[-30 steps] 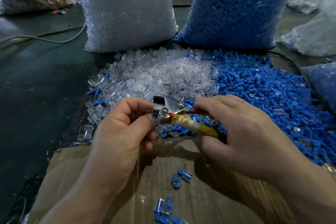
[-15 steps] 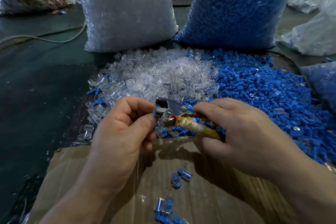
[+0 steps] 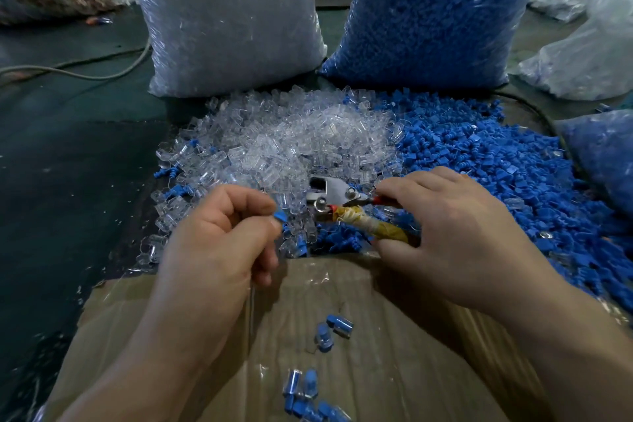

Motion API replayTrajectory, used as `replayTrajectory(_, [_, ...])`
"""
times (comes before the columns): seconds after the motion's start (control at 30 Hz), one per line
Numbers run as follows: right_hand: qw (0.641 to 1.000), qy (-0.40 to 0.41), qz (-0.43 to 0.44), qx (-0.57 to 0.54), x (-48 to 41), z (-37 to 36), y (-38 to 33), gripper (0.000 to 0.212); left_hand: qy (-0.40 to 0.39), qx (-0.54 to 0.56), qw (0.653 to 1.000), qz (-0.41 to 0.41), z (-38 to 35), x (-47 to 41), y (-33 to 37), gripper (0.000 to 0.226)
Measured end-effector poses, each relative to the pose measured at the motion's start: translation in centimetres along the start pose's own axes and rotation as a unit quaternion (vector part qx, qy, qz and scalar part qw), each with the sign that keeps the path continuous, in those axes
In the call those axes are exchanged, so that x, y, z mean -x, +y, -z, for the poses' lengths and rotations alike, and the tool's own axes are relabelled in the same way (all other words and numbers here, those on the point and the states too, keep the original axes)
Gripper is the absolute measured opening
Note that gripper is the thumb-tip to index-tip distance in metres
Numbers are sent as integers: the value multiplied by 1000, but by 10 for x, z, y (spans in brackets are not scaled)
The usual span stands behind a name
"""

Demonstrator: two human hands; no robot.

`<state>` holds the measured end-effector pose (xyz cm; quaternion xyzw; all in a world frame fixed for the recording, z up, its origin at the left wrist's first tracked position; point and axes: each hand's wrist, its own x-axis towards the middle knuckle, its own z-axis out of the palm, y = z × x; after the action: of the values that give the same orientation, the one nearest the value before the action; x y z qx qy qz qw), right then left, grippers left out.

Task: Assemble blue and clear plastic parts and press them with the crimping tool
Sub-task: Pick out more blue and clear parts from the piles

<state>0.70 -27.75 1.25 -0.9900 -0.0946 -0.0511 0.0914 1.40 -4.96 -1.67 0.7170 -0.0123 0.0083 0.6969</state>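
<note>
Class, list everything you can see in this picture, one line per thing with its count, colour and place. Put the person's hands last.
bag of clear parts: one, clear, upright at the back
bag of blue parts: one, blue, right of the clear bag
clear pile: one, clear, in front of the clear bag
blue pile: one, blue, right of the clear pile
cardboard: one, brown, nearest the camera
assembled pieces: several, blue and clear, on the cardboard
cable: one, grey, far left
crimping tool: one, metal with a yellow-wrapped handle, over the piles
blue part: one, blue, at the left fingertips
left hand: pinches the blue part
right hand: grips the tool
</note>
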Motion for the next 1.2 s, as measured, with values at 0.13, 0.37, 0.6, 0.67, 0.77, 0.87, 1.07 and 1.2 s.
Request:
replayTrajectory(0.13, [998,-28,-22,51,-10,-7,2,73,-57,-50,995,58,-10,7,0,33])
replayTrajectory(0.37, [996,77,31,-25,-2,-3,-15,56,-42,-57,996,58,-14,8,-2,20])
replayTrajectory(0.6, [981,116,144,-59,4,-10,-39,22,-62,-8,998,12,-21,19,9,11])
replayTrajectory(0.67, [980,126,136,-69,6,-10,-39,19,-55,-12,998,19,-18,18,13,29])
replayTrajectory(0.77, [976,135,156,-74,7,-10,-44,16,-95,-46,992,68,-14,16,18,45])
replayTrajectory(0.87, [979,106,152,-90,10,-8,-51,25,-131,-42,988,76,-11,14,18,45])
replayTrajectory(1.07, [849,-115,-98,-507,13,6,-52,24,-188,-68,974,-104,-7,18,17,17])
replayTrajectory(1.2, [971,-90,-10,-221,14,9,-42,24,-213,-239,939,-122,10,10,19,19])
